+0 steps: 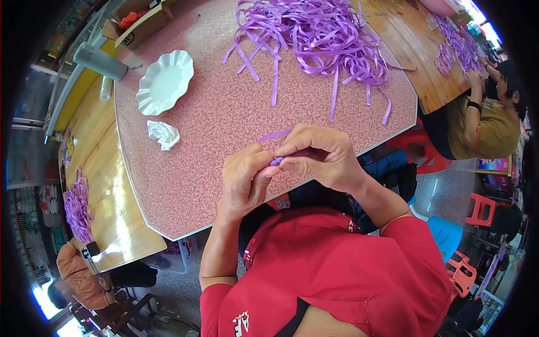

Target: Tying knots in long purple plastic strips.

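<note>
Above the near edge of the pink speckled table (pixel 208 140), my two hands meet over a purple ribbon (pixel 275 135). My left hand (pixel 246 174) pinches a small folded or knotted part of it between thumb and fingers. Close against it, my right hand (pixel 323 157) is also closed on the ribbon, thumb and forefinger at the same folded part. One loose length sticks out above my fingers; the rest is mostly hidden in my hands. Beyond them, a big tangled heap of purple ribbons (pixel 314 39) lies at the far side, with several ends trailing toward me.
A white scalloped plate (pixel 165 83) and a crumpled white tissue (pixel 163 135) lie at the left. Behind them stand a grey-green bottle (pixel 101 60) and an open cardboard box (pixel 143 28). People sit at wooden tables on both sides, near more purple ribbons (pixel 77 208). Red stools (pixel 482 210) stand at the right.
</note>
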`<action>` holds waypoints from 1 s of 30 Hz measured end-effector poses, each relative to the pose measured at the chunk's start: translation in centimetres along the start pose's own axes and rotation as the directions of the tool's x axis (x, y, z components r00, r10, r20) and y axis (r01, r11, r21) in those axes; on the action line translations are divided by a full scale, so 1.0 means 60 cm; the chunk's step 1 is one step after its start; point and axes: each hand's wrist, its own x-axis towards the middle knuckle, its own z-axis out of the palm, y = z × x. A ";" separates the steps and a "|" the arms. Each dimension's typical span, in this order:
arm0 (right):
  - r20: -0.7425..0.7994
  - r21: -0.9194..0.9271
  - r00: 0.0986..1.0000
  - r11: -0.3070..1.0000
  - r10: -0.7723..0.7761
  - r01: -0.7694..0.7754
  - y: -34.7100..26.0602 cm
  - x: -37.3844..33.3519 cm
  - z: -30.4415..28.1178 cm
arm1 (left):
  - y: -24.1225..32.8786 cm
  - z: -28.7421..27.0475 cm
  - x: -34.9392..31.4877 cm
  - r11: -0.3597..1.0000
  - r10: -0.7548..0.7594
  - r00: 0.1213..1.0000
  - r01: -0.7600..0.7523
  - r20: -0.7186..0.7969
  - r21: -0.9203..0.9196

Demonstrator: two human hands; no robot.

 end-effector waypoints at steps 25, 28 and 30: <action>0.071 -0.322 0.929 0.873 -0.363 0.365 0.024 0.010 0.003 | 0.011 -0.006 -0.005 0.933 -0.316 0.946 0.323 0.067 -0.159; 0.029 -0.390 0.920 0.843 -0.391 0.371 0.035 0.004 0.013 | 0.001 -0.008 -0.008 0.868 -0.431 0.899 0.437 0.079 -0.237; -0.001 -0.397 0.921 0.845 -0.391 0.358 0.037 0.005 0.013 | -0.002 -0.006 -0.008 0.875 -0.425 0.903 0.427 0.059 -0.228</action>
